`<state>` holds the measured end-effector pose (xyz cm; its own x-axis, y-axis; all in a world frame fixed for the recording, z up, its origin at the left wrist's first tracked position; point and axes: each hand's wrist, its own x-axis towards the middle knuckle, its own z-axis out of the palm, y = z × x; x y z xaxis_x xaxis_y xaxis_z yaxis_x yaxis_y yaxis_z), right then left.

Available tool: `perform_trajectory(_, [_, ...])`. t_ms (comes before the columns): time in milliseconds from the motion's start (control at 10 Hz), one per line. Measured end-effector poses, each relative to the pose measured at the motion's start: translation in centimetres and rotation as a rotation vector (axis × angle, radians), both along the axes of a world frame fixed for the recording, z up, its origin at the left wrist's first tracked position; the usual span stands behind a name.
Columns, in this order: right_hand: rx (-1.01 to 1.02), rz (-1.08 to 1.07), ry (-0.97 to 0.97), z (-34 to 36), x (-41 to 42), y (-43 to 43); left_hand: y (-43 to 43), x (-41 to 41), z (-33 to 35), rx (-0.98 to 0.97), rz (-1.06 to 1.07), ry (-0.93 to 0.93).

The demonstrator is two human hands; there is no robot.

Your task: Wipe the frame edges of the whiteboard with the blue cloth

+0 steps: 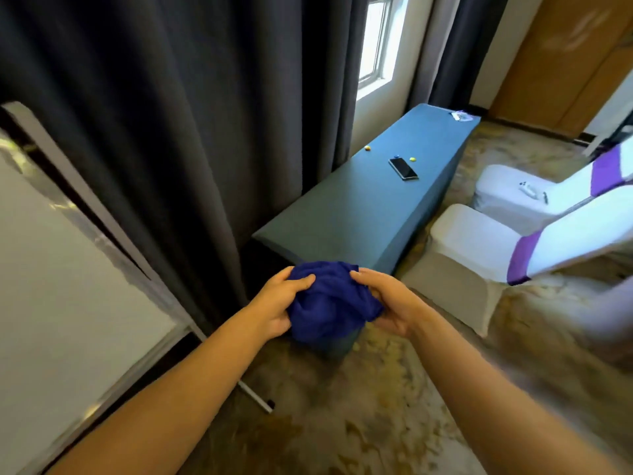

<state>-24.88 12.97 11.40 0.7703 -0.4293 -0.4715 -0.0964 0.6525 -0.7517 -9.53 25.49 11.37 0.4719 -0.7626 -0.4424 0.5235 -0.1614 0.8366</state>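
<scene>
Daylight from the window (375, 39); edges blurred, wide-angle bent

Blue cloth (329, 303), teal table (359, 207), seemingly mottled carpet (359, 423)

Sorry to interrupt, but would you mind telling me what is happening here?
A person grips a bunched-up blue cloth with both the left hand and the right hand. The whiteboard stands to the left, and the cloth is not touching its frame. A phone lies on the blue table beyond.
</scene>
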Motion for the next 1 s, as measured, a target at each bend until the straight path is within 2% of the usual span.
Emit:
perform_trajectory(100, [-0.076, -0.07, 0.115, -2.5, -1.6, -4.4, -4.9, -1.8, -2.7, 0.068, 0.049, 0.064])
perform_trajectory(200, [-0.063, -0.107, 0.182, -5.0, -0.9, -8.9, -9.1, -1.8, -5.6, 0.088, 0.084, 0.142])
perform_trajectory(500, [0.004, -0.179, 0.367, -11.3, 7.0, -22.6, -20.8, 3.8, -14.7, 0.126, 0.25, 0.351])
perform_trajectory(700, [-0.143, -0.019, 0.566, -14.5, 12.2, -28.3, -26.0, 6.4, -18.5, 0.222, 0.389, 0.395])
perform_trajectory(800, [-0.269, 0.135, 0.649, -16.3, 13.8, -30.3, -26.8, 7.2, -19.4, 0.338, 0.436, 0.411])
perform_trajectory(900, [-0.434, 0.367, 0.7, -17.7, 15.4, -32.2, -27.1, 8.0, -20.0, 0.425, 0.435, 0.402])
perform_trajectory(1000, [-0.68, 0.741, 0.795, -17.9, 17.4, -34.8, -27.5, 8.6, -19.0, 0.565, 0.367, 0.254])
